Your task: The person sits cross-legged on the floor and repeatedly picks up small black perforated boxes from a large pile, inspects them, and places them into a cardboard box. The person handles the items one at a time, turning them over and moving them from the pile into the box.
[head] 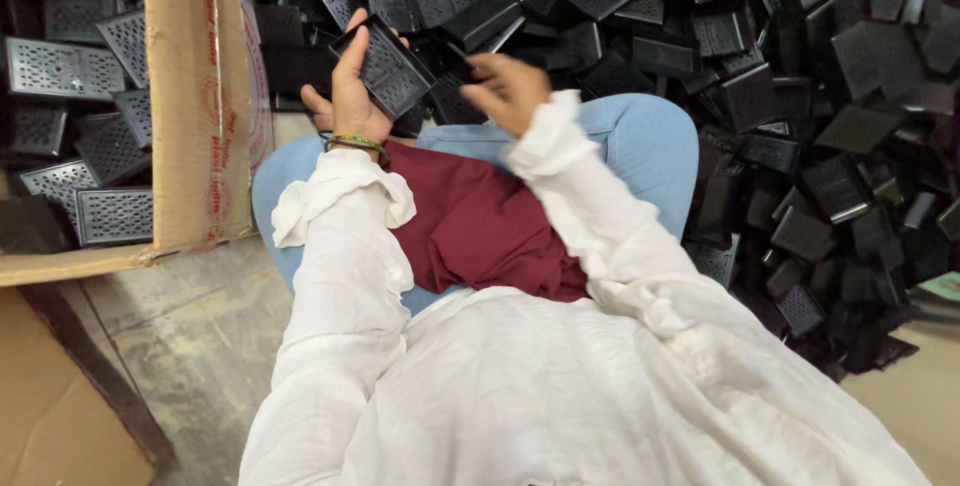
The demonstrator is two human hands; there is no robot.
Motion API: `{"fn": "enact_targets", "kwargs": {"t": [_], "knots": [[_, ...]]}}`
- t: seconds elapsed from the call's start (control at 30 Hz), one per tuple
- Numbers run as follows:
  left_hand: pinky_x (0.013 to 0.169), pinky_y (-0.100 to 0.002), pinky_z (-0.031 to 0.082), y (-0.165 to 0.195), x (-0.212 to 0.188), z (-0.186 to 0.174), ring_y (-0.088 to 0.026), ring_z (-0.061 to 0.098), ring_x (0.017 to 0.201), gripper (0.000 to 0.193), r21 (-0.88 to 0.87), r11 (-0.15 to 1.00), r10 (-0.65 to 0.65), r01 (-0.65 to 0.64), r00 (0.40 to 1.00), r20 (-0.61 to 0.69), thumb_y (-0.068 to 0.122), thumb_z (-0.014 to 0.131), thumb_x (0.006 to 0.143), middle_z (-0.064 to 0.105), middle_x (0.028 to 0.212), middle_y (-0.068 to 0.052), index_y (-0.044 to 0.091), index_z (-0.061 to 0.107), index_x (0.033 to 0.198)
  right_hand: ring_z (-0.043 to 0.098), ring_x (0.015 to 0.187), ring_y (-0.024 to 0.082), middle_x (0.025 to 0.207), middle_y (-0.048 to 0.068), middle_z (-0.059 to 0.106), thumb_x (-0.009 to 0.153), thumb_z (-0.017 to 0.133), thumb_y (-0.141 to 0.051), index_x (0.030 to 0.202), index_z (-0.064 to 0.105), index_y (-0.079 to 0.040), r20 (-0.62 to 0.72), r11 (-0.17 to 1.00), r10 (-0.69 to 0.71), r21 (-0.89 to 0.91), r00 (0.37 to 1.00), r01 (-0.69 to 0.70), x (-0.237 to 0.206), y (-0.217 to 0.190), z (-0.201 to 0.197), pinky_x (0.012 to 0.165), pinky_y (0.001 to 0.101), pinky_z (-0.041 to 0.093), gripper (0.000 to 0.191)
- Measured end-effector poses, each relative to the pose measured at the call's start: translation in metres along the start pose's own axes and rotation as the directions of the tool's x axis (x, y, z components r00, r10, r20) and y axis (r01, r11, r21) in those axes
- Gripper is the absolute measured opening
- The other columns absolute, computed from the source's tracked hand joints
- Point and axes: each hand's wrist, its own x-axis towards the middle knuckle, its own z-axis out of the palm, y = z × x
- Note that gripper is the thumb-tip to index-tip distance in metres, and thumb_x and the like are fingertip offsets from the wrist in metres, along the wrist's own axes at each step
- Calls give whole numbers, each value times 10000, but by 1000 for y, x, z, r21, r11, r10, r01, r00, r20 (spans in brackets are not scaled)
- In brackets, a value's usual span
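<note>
We see the left hand (350, 96) closed around a black perforated plastic tray (385, 66), held tilted above the lap, thumb on its near edge. The right hand (510, 91) hovers just beside it, blurred, fingers loosely curled; we cannot tell whether it grips anything. Below lie a maroon cloth (480, 226) and blue-jeaned knees (640, 136). Beyond the hands spreads a heap of black trays (800, 96). To the left stands a cardboard box (190, 96) holding more trays.
</note>
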Motion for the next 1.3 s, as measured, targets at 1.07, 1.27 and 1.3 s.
{"fn": "enact_targets", "kwargs": {"t": [1.07, 1.27, 1.3], "knots": [[744, -422, 608, 2, -1, -2, -255, 720, 823, 255, 38, 999, 47, -38, 956, -289, 220, 678, 917, 729, 920, -94, 89, 685, 1136, 578, 1219, 379, 1406, 176, 545, 860, 787, -270, 1519, 466, -293, -140, 439, 523, -801, 841, -406, 138, 24, -81, 1022, 498, 455, 734], [759, -393, 597, -6, -4, -5, -221, 714, 872, 226, 48, 999, 22, -11, 972, -233, 214, 673, 955, 707, 969, -68, 102, 664, 1151, 543, 1205, 465, 1546, 169, 354, 813, 722, -100, 1561, 323, -343, -228, 318, 574, -823, 787, -470, 149, 30, -50, 973, 566, 452, 882], [766, -389, 597, -8, -4, -6, -220, 714, 878, 235, 57, 998, 10, 5, 969, -246, 214, 676, 953, 706, 977, -67, 102, 664, 1159, 547, 1204, 477, 1536, 161, 379, 822, 718, -98, 1564, 335, -333, -203, 345, 558, -825, 805, -447, 147, 32, -54, 980, 564, 456, 867]]}}
